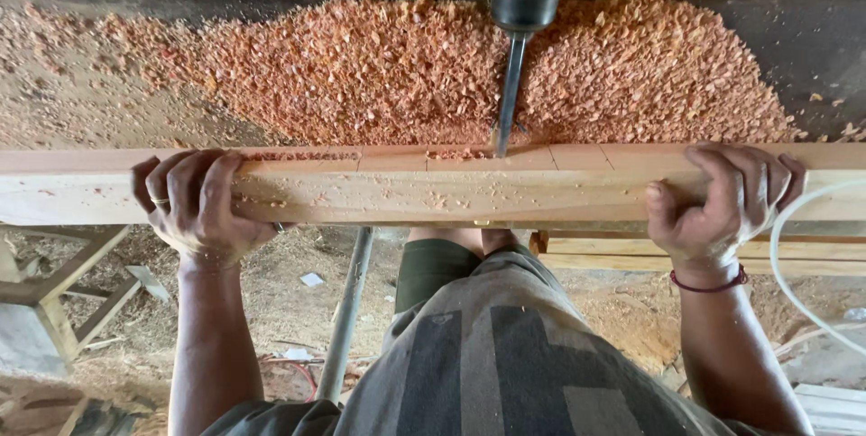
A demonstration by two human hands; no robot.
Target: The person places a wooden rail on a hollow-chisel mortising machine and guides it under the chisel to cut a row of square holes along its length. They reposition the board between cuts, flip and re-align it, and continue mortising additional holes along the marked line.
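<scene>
Leftmost, the left hand (200, 204) wraps the beam (433, 185), fingers (185, 182) curled close together over its top edge, thumb hidden beneath. Across the whole view the beam lies level, a cut slot (302, 156) in its far edge. At centre the drill bit (509, 93) comes down to the beam's top, with reddish chips (379, 66) heaped behind. Further right, the right hand (722, 206) clasps the beam, fingers (735, 174) bent over it together, thumb on the near face. A white hose (789, 247) curves at the far right.

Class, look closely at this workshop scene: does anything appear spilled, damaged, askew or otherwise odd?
A big heap of reddish wood chips lies behind the wooden beam, spilled around the drill bit. The left hand and right hand grip the beam, which lies straight.
</scene>
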